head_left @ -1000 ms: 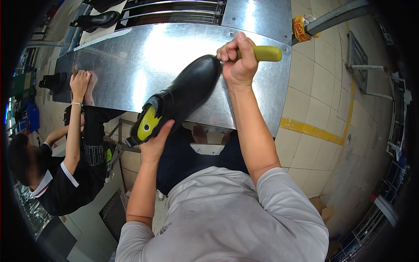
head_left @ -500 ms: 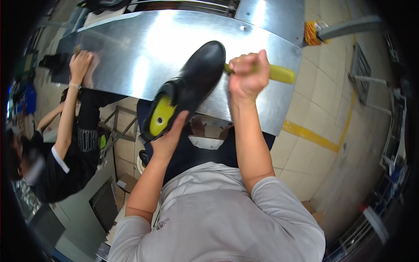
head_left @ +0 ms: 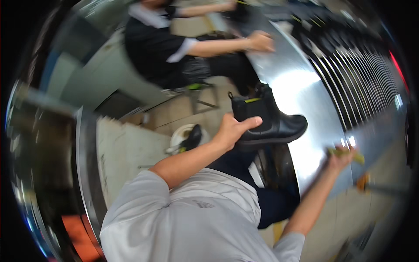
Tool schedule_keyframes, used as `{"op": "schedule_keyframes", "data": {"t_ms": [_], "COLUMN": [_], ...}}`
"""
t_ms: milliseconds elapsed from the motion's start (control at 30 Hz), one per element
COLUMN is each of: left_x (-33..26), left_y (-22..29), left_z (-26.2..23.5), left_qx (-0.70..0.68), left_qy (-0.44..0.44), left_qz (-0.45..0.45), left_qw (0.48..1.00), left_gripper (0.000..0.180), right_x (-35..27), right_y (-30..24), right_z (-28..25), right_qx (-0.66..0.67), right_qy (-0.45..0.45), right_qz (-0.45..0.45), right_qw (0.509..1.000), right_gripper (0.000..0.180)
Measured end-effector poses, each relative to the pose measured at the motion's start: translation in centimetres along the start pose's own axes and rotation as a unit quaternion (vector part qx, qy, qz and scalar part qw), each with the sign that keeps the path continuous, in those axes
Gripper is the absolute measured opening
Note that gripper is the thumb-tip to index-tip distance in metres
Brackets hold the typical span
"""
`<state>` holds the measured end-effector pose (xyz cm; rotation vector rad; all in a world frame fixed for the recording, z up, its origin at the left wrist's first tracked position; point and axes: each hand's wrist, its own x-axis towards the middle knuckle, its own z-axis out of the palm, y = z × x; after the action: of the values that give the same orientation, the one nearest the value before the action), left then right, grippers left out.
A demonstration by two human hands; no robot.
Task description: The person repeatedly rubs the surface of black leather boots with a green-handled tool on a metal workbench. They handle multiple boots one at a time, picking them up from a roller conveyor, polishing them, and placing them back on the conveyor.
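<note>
My left hand (head_left: 234,132) is closed round the heel side of a black ankle boot (head_left: 273,124), with the thumb pressed across its side. The boot is upright, toe to the right, held by the near edge of the metal table (head_left: 301,153). Yellow-green lining and a pull loop show at its top. Out to the right, my right hand (head_left: 339,161) grips a slim yellow-green tool (head_left: 358,157) over the table's end. Motion blur hides the tool's exact kind and whether it touches the metal.
A co-worker (head_left: 161,48) sits further along the table, one hand on its surface. Beyond runs a roller conveyor (head_left: 360,87) with several black boots (head_left: 325,37). At left are a pale worktop (head_left: 124,157) and a round white container (head_left: 176,137) with a black shoe (head_left: 192,137).
My view has swung left. The boot has turned from lying toe-away to upright with its toe to the right. My right hand with the tool is now well apart from it.
</note>
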<state>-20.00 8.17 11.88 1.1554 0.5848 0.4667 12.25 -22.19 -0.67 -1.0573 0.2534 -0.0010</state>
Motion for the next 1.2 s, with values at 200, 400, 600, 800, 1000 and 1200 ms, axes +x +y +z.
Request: {"op": "schedule_keyframes", "data": {"t_ms": [200,400,600,800,1000,1200], "left_x": [-9.6,-24.7,-41.8,-49.1,-45.1,-31.7], "left_y": [12.2,22.9,30.2,29.9,33.8,29.9], "left_z": [-13.0,-23.8,-41.0,-52.1,-54.6,-49.8], "left_qx": [0.089,0.159,0.229,0.252,0.331,0.528], "left_qy": [0.367,0.683,0.813,0.896,0.862,0.825], "left_qz": [0.128,0.477,0.235,0.031,-0.212,0.118], "left_qw": [0.917,0.529,0.481,0.363,0.320,0.164], "left_gripper": [0.053,0.048,0.071,0.112,0.099,0.079], "right_x": [0.8,-5.0,-5.2,-6.3,-3.0,-4.8], "right_y": [0.4,-0.8,-0.5,-0.7,1.8,0.1], "right_z": [-3.5,0.1,0.1,0.0,-2.5,1.5], "right_qx": [0.015,0.005,-0.020,-0.020,0.004,-0.042], "right_qy": [-0.065,-0.069,-0.086,-0.069,-0.063,-0.044], "right_qz": [-0.067,-0.107,-0.093,-0.095,-0.033,-0.097], "right_qw": [0.996,0.992,0.992,0.993,0.997,0.993], "right_gripper": [0.048,0.039,0.043,0.042,0.031,0.038]}}
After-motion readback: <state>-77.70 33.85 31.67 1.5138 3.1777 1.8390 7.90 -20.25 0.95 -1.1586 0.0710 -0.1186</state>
